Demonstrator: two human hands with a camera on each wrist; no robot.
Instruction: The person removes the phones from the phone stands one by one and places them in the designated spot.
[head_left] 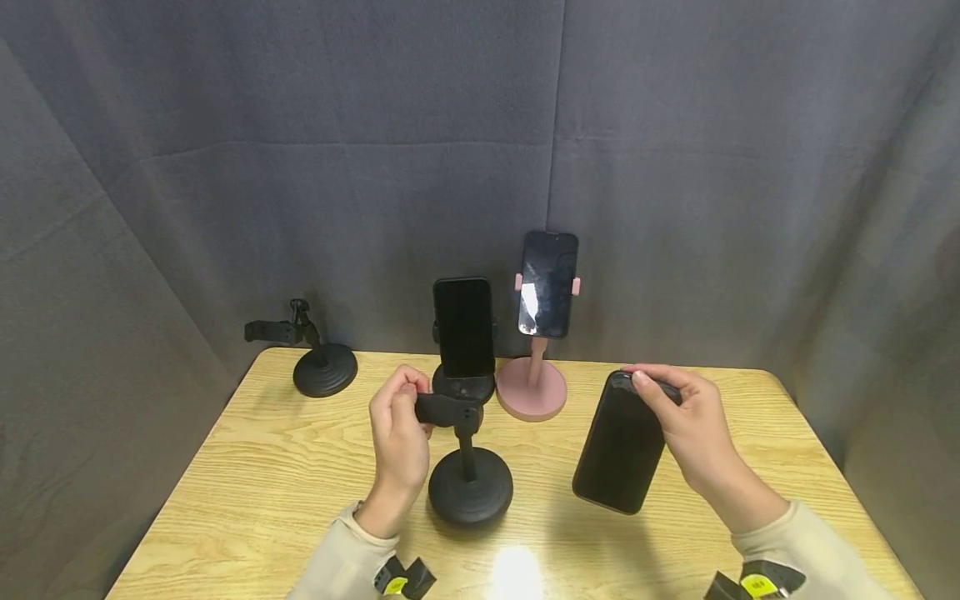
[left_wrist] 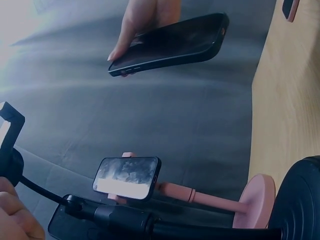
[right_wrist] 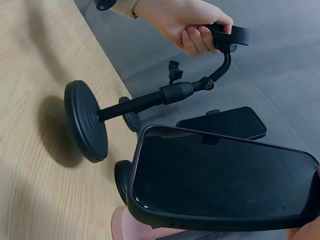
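Observation:
My left hand grips the clamp of a black phone stand at the front of the table. In the right wrist view the fingers curl round that clamp; the round base shows close over the wood, its shadow beside it. No phone sits in this clamp. To the right, my right hand pinches a black phone by its top end, thumb on the screen side. The phone hangs tilted above the table, its dark screen towards me.
Behind stand a black stand holding a phone and a pink stand holding another phone. A further black stand with a bare clamp is at the back left. A grey curtain surrounds the wooden table.

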